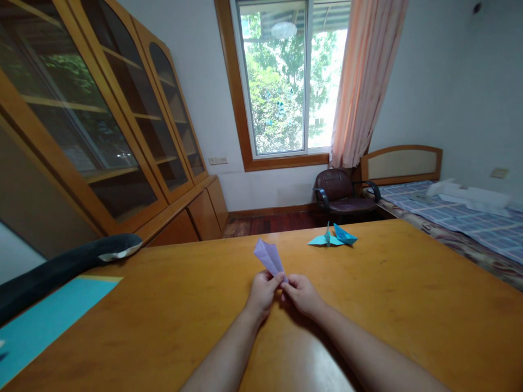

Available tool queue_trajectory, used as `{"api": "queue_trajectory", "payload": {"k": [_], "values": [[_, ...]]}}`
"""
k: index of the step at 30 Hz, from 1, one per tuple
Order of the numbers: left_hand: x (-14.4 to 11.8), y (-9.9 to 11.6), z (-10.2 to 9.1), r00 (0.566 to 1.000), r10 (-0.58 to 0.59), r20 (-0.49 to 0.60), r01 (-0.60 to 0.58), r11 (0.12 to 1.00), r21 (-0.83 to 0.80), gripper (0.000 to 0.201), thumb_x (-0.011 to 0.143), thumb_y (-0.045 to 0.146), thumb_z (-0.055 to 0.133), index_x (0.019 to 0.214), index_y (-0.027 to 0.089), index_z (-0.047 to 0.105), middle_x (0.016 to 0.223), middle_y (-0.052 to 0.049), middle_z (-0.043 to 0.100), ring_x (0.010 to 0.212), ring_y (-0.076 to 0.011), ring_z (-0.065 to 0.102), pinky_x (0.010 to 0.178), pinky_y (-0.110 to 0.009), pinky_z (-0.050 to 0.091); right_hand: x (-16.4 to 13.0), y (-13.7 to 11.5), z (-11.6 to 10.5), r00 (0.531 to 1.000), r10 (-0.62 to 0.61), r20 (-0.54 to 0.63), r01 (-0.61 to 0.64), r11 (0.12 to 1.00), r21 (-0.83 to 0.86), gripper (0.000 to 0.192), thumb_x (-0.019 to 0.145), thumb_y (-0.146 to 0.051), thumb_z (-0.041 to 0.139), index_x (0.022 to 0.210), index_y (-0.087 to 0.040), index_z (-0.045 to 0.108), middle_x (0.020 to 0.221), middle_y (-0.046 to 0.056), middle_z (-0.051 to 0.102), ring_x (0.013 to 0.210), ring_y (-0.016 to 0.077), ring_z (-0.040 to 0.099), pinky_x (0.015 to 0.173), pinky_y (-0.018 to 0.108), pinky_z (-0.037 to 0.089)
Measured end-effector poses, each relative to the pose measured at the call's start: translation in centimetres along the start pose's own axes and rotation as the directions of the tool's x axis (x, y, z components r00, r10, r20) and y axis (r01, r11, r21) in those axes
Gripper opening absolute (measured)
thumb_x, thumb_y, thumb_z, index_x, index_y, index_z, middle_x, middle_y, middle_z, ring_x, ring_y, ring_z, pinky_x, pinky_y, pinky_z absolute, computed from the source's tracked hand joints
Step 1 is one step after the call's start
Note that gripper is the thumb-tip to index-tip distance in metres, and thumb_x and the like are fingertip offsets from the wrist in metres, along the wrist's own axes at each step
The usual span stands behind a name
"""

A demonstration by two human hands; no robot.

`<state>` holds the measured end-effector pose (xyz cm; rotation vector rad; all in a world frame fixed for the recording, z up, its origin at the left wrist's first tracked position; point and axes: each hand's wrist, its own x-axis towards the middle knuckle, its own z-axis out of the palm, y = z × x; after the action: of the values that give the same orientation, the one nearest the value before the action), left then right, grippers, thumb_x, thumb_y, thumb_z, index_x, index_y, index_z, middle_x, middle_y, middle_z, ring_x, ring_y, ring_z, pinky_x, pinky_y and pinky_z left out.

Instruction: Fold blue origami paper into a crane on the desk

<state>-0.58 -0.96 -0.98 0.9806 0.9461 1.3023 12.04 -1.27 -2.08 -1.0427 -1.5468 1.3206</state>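
Both forearms reach in from the near edge, left hand and right hand pinching the near tip of the lilac paper (long axis slanting far-left) just above the bench.

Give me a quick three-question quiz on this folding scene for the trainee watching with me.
1. True or false: both hands pinch the lilac folded paper at its near tip.
2. Multiple choice: the finished blue paper crane sits A) under the left hand, B) further back on the wooden table, beyond the right hand, C) on the chair.
3. Fill in: the big flat sheet at the table's near left edge is ____ in colour.

Key: 1 true; 2 B; 3 turquoise.
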Motion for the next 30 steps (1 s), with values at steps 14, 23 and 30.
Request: {"api": "queue_trajectory", "payload": {"k": [14, 23, 30], "values": [[0.4, 0.2, -0.3, 0.997, -0.029, -0.064, 0.018, 0.985, -0.173, 0.038, 0.057, 0.043, 0.083, 0.062, 0.011, 0.064, 0.056, -0.003, 0.064, 0.053, -0.0117, 0.057, 0.055, -0.023, 0.044, 0.0, -0.1, 0.1, 0.996, 0.071, 0.058, -0.076, 0.994, 0.076, 0.045, 0.072, -0.06, 0.057, 0.057, -0.017, 0.056, 0.05, 0.002, 0.06, 0.043, 0.0112, 0.05, 0.045, 0.023, 0.037], [1.3, 1.4, -1.3, 0.963, -0.032, -0.267, -0.078, 0.916, -0.394, 0.033, 0.05, 0.026, 0.089, 0.066, 0.01, 0.065, 0.07, -0.006, 0.071, 0.065, -0.012, 0.064, 0.072, -0.024, 0.049, -0.3, -0.7, 0.1, 0.993, 0.084, 0.087, -0.079, 0.995, -0.053, 0.03, 0.073, -0.04, 0.05, 0.054, -0.018, 0.056, 0.049, 0.0, 0.058, 0.044, 0.0107, 0.049, 0.047, 0.023, 0.037], [2.0, 1.8, -2.4, 0.941, -0.033, -0.336, -0.128, 0.886, -0.446, 0.017, 0.067, 0.018, 0.08, 0.069, 0.011, 0.065, 0.073, -0.006, 0.072, 0.068, -0.0118, 0.066, 0.074, -0.024, 0.051, -0.4, -0.8, -0.1, 0.994, 0.076, 0.084, -0.072, 0.996, -0.052, 0.03, 0.074, -0.039, 0.048, 0.053, -0.018, 0.054, 0.048, 0.0, 0.056, 0.044, 0.0111, 0.05, 0.047, 0.023, 0.037]]}}
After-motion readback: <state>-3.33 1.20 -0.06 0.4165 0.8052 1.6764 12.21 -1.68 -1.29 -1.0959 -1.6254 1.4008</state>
